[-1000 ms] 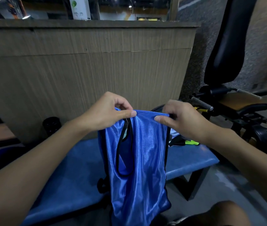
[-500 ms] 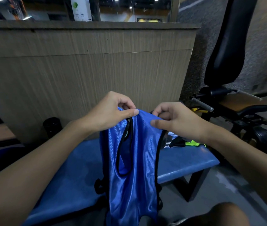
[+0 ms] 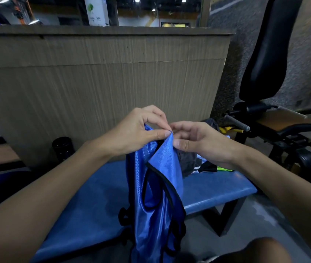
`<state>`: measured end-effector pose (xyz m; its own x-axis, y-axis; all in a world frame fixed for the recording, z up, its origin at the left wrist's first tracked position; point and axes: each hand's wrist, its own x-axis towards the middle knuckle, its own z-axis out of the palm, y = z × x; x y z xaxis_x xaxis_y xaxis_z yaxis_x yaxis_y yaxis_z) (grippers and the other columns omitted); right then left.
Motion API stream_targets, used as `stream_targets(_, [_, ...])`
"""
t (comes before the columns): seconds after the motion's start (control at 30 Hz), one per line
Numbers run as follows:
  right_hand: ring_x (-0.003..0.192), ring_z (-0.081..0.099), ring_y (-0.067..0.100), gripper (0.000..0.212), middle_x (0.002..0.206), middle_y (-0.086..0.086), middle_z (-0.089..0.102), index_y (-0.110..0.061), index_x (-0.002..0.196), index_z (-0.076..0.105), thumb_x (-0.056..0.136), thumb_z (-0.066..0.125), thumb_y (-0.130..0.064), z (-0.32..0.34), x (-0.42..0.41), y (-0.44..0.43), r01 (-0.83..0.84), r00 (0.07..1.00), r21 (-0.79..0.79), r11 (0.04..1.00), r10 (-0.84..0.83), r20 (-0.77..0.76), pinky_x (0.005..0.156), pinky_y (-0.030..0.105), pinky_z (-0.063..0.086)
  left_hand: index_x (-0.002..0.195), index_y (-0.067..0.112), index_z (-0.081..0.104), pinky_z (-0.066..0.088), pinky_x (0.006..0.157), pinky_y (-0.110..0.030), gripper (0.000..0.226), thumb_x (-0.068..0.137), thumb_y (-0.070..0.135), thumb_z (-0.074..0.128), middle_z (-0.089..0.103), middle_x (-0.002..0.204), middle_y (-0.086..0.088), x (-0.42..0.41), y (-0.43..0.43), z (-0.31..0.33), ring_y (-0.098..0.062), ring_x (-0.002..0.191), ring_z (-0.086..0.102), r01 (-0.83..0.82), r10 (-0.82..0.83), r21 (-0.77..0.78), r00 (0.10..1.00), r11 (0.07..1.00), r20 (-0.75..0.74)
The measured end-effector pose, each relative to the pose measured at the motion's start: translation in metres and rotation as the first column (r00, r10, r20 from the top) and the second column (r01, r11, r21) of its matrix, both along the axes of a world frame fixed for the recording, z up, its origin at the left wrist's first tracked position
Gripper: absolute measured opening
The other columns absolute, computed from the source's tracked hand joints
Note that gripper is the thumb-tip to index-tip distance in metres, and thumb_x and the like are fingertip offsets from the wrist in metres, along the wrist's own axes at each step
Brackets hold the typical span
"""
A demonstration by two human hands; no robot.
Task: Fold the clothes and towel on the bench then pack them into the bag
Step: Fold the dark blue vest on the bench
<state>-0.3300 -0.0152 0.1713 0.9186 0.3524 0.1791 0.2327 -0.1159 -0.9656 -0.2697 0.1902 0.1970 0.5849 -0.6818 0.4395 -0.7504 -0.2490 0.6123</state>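
Blue sleeveless top [image 3: 158, 186] held up over the blue bench [image 3: 217, 192], gripped at its upper edge by both hands.

The top is glossy blue with black trim at the openings. It hangs straight down in front of the bench edge, and its lower part runs out of view at the bottom. Left hand [image 3: 137, 130]: thumb and forefinger pinch the top corner of the fabric, the other fingers curled. Right hand [image 3: 198, 141]: thumb and fingers nip the same peak of fabric, touching the left fingertips. On the bench behind lie a dark grey fabric item [image 3: 187, 164] and a black and neon-yellow piece [image 3: 225, 169]. A wood-panelled counter wall [image 3: 103, 82] stands behind, a black cylinder [image 3: 62, 148] at its foot, an exercise machine [image 3: 264, 54] to the right.
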Motion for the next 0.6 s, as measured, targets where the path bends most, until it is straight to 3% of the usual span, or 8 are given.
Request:
stream_targets(0.07, [0.082, 0.059, 0.01, 0.018, 0.087, 0.006, 0.064, -0.016, 0.1, 0.071, 0.091, 0.061, -0.004, 0.0, -0.001, 0.002, -0.014, 1.0, -0.023, 1.0, 0.015, 0.023, 0.08, 0.019, 0.049, 0.093, 0.018, 0.079, 0.044, 0.092, -0.019, 0.01, 0.084, 0.022, 0.076, 0.065, 0.103, 0.002, -0.003, 0.0, -0.001, -0.005, 0.096, 0.063, 0.003, -0.003, -0.009, 1.0, 1.0, -0.001])
stream_targets(0.13, [0.073, 0.056, 0.006, 0.024, 0.077, -0.002, 0.062, -0.021, 0.08, 0.07, 0.09, 0.063, 0.0, 0.0, -0.002, 0.004, 0.016, 0.999, -0.018, 1.0, -0.016, 0.04, 0.071, 0.016, 0.047, 0.1, 0.019, 0.077, 0.044, 0.093, -0.016, 0.014, 0.086, 0.021, 0.075, 0.068, 0.099, 0.004, -0.004, -0.001, -0.002, -0.004, 0.096, 0.064, -0.025, 0.025, -0.041, 0.999, 0.999, 0.021])
stream_targets(0.23, [0.073, 0.055, 0.011, 0.013, 0.076, -0.001, 0.061, -0.018, 0.079, 0.067, 0.083, 0.07, -0.006, -0.001, -0.002, 0.003, 0.105, 0.99, 0.002, 0.994, -0.105, 0.095, 0.072, 0.023, 0.047, 0.104, 0.017, 0.072, 0.044, 0.084, -0.01, 0.012, 0.092, 0.017, 0.068, 0.071, 0.092, 0.008, -0.003, -0.004, -0.003, 0.003, 0.088, 0.064, -0.142, 0.144, -0.149, 0.99, 0.979, 0.005])
stream_targets(0.3, [0.074, 0.056, 0.015, 0.009, 0.075, 0.002, 0.063, -0.017, 0.076, 0.065, 0.077, 0.073, -0.012, -0.001, -0.003, 0.002, 0.153, 0.982, 0.011, 0.988, -0.153, 0.109, 0.073, 0.029, 0.048, 0.103, 0.009, 0.071, 0.046, 0.075, -0.01, 0.013, 0.097, 0.015, 0.062, 0.068, 0.082, 0.012, -0.001, -0.005, -0.003, 0.004, 0.077, 0.063, -0.204, 0.188, -0.198, 0.978, 0.959, -0.094])
stream_targets(0.37, [0.073, 0.056, 0.019, 0.015, 0.075, 0.005, 0.062, -0.015, 0.075, 0.062, 0.08, 0.074, -0.007, -0.001, -0.003, 0.002, 0.188, 0.974, 0.003, 0.982, -0.187, 0.127, 0.07, 0.032, 0.048, 0.106, 0.003, 0.069, 0.047, 0.07, -0.012, 0.017, 0.099, 0.014, 0.059, 0.066, 0.077, 0.008, 0.001, -0.004, -0.004, 0.002, 0.071, 0.062, -0.223, 0.181, -0.223, 0.964, 0.949, -0.194])
stream_targets(0.47, [0.07, 0.055, 0.019, 0.022, 0.074, 0.008, 0.061, -0.013, 0.078, 0.058, 0.082, 0.072, 0.003, 0.0, -0.005, 0.006, 0.208, 0.966, 0.003, 0.978, -0.206, 0.157, 0.066, 0.031, 0.046, 0.109, 0.004, 0.067, 0.05, 0.069, -0.018, 0.016, 0.098, 0.014, 0.06, 0.068, 0.078, -0.002, 0.0, -0.005, -0.004, -0.006, 0.071, 0.064, -0.21, 0.138, -0.254, 0.952, 0.944, -0.275])
stream_targets(0.6, [0.072, 0.061, 0.013, 0.01, 0.077, 0.006, 0.066, -0.004, 0.089, 0.066, 0.082, 0.072, 0.002, 0.0, -0.01, 0.012, 0.172, 0.975, 0.006, 0.985, -0.171, 0.144, 0.066, 0.022, 0.053, 0.107, 0.002, 0.065, 0.052, 0.065, -0.019, 0.014, 0.096, 0.009, 0.063, 0.07, 0.073, -0.005, -0.005, -0.01, -0.005, -0.01, 0.067, 0.065, -0.208, 0.116, -0.295, 0.947, 0.933, -0.3])
